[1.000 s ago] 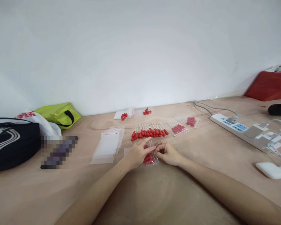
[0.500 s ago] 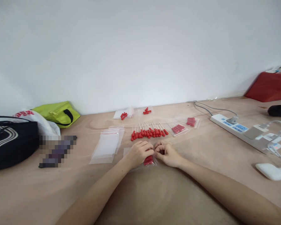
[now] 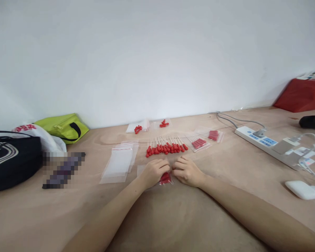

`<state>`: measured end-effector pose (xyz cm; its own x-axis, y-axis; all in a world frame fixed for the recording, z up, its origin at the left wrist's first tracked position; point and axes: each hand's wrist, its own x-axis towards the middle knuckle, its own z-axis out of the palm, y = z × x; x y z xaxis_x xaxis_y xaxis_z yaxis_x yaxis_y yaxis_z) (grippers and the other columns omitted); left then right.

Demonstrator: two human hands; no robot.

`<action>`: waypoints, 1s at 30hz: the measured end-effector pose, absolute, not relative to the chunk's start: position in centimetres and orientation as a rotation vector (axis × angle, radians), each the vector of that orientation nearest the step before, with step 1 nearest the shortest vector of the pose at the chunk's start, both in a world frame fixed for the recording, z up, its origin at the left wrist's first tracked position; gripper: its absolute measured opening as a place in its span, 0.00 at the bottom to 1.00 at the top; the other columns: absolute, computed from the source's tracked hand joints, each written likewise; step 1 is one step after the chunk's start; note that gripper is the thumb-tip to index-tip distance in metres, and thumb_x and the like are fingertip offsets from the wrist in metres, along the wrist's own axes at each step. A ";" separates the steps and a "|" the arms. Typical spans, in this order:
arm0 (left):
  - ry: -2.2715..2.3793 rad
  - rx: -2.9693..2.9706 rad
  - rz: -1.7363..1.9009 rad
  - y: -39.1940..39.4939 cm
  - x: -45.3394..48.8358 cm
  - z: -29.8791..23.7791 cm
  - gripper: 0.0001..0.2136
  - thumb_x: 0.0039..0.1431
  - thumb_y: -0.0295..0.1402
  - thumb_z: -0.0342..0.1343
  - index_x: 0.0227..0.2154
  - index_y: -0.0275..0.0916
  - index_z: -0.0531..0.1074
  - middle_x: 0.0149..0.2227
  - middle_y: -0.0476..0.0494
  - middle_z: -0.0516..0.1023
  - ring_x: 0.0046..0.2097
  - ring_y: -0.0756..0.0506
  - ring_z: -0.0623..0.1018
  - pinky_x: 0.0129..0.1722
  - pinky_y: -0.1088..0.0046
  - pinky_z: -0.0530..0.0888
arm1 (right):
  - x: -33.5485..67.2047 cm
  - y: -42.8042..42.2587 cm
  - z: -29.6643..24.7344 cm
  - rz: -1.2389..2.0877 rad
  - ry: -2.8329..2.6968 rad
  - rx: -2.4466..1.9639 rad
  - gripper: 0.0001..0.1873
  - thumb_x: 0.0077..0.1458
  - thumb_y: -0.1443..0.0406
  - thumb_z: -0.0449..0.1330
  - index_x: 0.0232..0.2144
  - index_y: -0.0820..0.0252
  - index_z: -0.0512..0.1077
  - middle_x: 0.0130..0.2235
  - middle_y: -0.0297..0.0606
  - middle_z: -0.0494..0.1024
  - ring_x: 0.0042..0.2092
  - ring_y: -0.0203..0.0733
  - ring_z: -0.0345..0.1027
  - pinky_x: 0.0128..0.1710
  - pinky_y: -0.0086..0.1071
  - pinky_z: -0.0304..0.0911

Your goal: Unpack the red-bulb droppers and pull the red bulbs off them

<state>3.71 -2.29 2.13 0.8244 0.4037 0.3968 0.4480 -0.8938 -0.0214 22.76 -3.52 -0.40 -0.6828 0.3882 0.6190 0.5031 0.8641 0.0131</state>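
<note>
A small clear zip-lock bag [image 3: 165,179] with red-tipped sticks in it lies on the table near its front. My left hand [image 3: 155,171] is closed over the bag's upper part, fingers bent and hiding much of it. At the bag's right end, my right hand [image 3: 187,172] has its fingers curled together on the edge; the fingertips are partly hidden. Just beyond both hands spreads a row of loose red-headed sticks [image 3: 166,147]. Filled bags [image 3: 199,143] of the same sticks lie to the right of the row.
Flat zip-lock bags [image 3: 117,164] are stacked on the left. Small red pieces [image 3: 138,129] rest on bags by the wall. A power strip [image 3: 267,143] with cables and a white charger [image 3: 301,189] occupy the right; a black bag [image 3: 14,162] and a lime pouch [image 3: 61,127] the left.
My right hand has turned slightly, its fingers curling in so the gap between thumb and forefinger no longer shows. My left hand and the bag have barely moved.
</note>
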 end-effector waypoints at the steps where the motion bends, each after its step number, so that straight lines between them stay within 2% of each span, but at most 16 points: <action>1: -0.673 -2.894 -0.561 -2.2 3.7 2.1 0.14 0.61 0.27 0.38 0.26 0.36 0.67 0.29 0.45 0.71 0.32 0.50 0.69 0.32 0.75 0.66 | 22.8 -3.4 -0.4 -0.275 -2.410 -0.628 0.13 0.56 0.69 0.46 0.24 0.58 0.67 0.27 0.35 0.67 0.30 0.36 0.53 0.30 0.32 0.45; 11: -0.563 -2.748 -0.536 -2.0 3.4 1.8 0.14 0.62 0.28 0.39 0.26 0.36 0.68 0.31 0.46 0.73 0.32 0.50 0.70 0.32 0.74 0.65 | 22.5 -3.6 0.1 -0.377 -2.376 -0.634 0.15 0.57 0.69 0.45 0.23 0.59 0.67 0.26 0.35 0.69 0.30 0.36 0.51 0.31 0.33 0.44; 18: -0.374 -2.718 -0.488 -1.7 3.6 2.4 0.15 0.61 0.25 0.38 0.22 0.37 0.65 0.27 0.50 0.73 0.28 0.51 0.69 0.30 0.73 0.62 | 22.2 -3.5 0.0 -0.439 -2.400 -0.512 0.18 0.58 0.71 0.43 0.20 0.60 0.65 0.22 0.33 0.65 0.29 0.35 0.51 0.30 0.33 0.43; 22: -0.305 -2.720 -0.437 -1.3 3.3 3.4 0.14 0.60 0.24 0.40 0.21 0.37 0.64 0.25 0.52 0.73 0.26 0.52 0.68 0.29 0.73 0.62 | 22.3 -3.2 0.0 -0.428 -2.474 -0.502 0.16 0.58 0.70 0.44 0.21 0.61 0.65 0.23 0.33 0.66 0.30 0.35 0.52 0.32 0.33 0.44; 26: -0.338 -2.692 -0.469 -1.0 2.5 5.3 0.11 0.60 0.24 0.41 0.27 0.36 0.67 0.33 0.50 0.76 0.30 0.52 0.71 0.32 0.74 0.64 | 22.9 -3.1 0.1 -0.348 -2.569 -0.540 0.12 0.57 0.69 0.47 0.26 0.60 0.67 0.28 0.34 0.70 0.34 0.36 0.55 0.34 0.33 0.46; 30: -0.392 -2.698 -0.520 -1.4 2.2 6.2 0.11 0.61 0.24 0.40 0.34 0.37 0.68 0.41 0.47 0.75 0.34 0.51 0.72 0.35 0.73 0.67 | 24.0 -3.4 0.6 -0.103 -2.587 -0.685 0.09 0.55 0.65 0.50 0.28 0.61 0.68 0.32 0.37 0.71 0.36 0.38 0.57 0.36 0.33 0.49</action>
<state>2.16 -1.43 6.17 0.8936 0.1985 0.4027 0.3327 -0.8950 -0.2972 23.97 -3.41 0.64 -0.7705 0.4507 0.4508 0.4851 0.8734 -0.0441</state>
